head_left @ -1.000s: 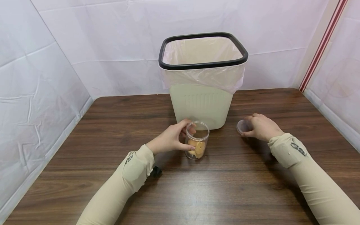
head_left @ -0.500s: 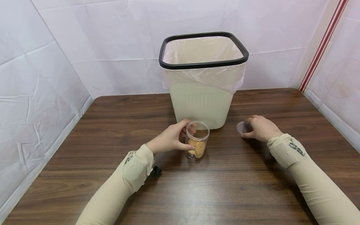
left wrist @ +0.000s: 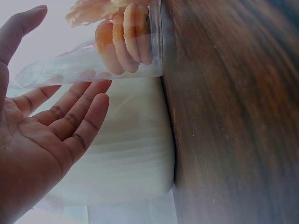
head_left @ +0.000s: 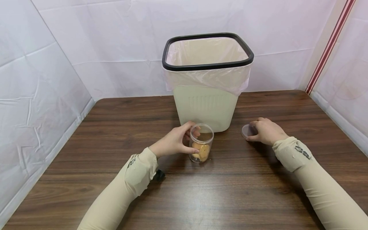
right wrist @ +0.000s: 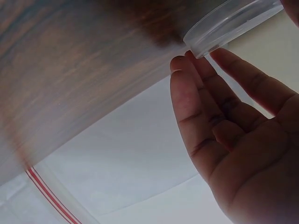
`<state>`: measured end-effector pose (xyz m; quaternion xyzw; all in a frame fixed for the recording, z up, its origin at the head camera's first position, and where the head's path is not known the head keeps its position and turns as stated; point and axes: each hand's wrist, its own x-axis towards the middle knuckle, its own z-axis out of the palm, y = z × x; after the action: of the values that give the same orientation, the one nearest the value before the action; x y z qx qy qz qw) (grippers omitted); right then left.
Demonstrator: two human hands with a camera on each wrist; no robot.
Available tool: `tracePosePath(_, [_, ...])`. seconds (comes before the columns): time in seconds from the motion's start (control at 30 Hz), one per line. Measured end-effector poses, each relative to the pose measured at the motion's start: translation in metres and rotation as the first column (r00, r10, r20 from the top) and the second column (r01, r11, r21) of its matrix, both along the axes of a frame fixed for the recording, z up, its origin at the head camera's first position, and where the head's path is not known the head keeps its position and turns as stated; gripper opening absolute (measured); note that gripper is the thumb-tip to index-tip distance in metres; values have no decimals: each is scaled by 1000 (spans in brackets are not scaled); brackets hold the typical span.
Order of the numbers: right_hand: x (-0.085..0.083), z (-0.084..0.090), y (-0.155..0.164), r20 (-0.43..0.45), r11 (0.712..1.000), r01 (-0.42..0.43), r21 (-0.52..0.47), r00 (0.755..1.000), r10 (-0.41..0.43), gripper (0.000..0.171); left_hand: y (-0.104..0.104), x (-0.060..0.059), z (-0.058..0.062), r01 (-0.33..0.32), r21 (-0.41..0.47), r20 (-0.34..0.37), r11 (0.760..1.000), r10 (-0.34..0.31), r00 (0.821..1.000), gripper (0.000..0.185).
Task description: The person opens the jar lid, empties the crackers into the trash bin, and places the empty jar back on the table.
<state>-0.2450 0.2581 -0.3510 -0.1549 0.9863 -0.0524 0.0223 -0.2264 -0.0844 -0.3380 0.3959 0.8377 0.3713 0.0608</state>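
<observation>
A clear plastic jar (head_left: 202, 137) with several golden sandwich crackers (head_left: 204, 151) in its lower part stands upright and uncovered on the table. My left hand (head_left: 175, 140) holds it from the left, thumb across the front and fingers at the far side. The left wrist view shows the crackers (left wrist: 133, 37) leaning through the jar wall, with my fingertips (left wrist: 100, 100) right at its side. Over to the right, my right hand (head_left: 268, 130) pinches a round clear lid (head_left: 247, 131) by its edge, low at the tabletop. In the right wrist view the lid (right wrist: 233, 25) lies between thumb and fingers.
A pale bin (head_left: 205, 108) with a black rim and a pinkish liner stands right behind the jar. A small black object (head_left: 159, 175) lies beside my left wrist. White sheeting (head_left: 115, 48) hangs behind and beside the brown wooden table (head_left: 184, 198).
</observation>
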Motion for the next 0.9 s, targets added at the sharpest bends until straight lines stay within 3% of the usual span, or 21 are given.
tracePosePath(0.9, [2, 5, 0, -28, 998, -3, -55, 1000, 2, 72, 0, 0, -1, 7, 6, -5, 1000, -7, 1000, 64])
